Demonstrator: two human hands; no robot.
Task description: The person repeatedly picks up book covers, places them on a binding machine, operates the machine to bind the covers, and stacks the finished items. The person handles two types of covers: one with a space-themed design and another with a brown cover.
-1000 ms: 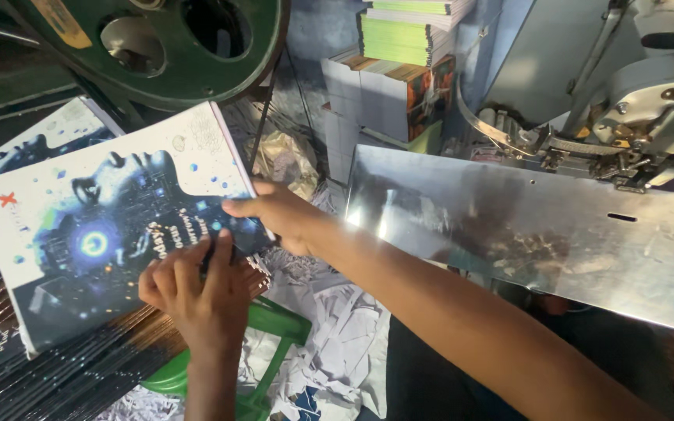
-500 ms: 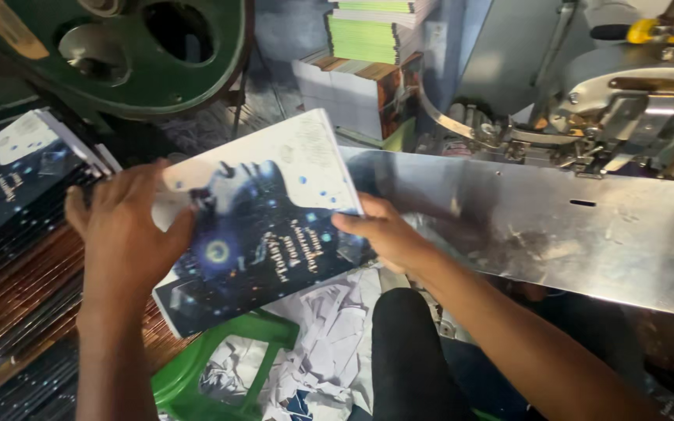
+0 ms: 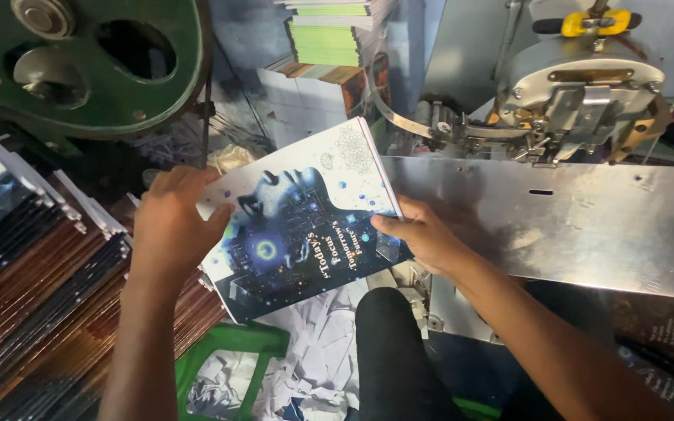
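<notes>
**Booklet held between two hands beside a steel machine table**

Booklet [image 3: 302, 222], thin, with a dark blue and white cover, is held in the air in front of the person, tilted so that its long axis runs from lower left to upper right. Left hand [image 3: 172, 226] clasps the left edge, fingers curled over the cover. Right hand [image 3: 423, 238] pinches the lower right edge, thumb on top, just beside the near edge of the steel table [image 3: 587, 226]. Both hands are closed on the booklet; the right one lies nearer the table, toward which the booklet's spine edge points. Behind the table stands a grey machine head [image 3: 579, 86]. At left, a stack of like booklets [image 3: 33, 265] lies fanned out under a green wheel [image 3: 95, 62]. Below, a green crate [image 3: 228, 351] holds paper scraps. More stacked books [image 3: 329, 47] stand at the back.
</notes>
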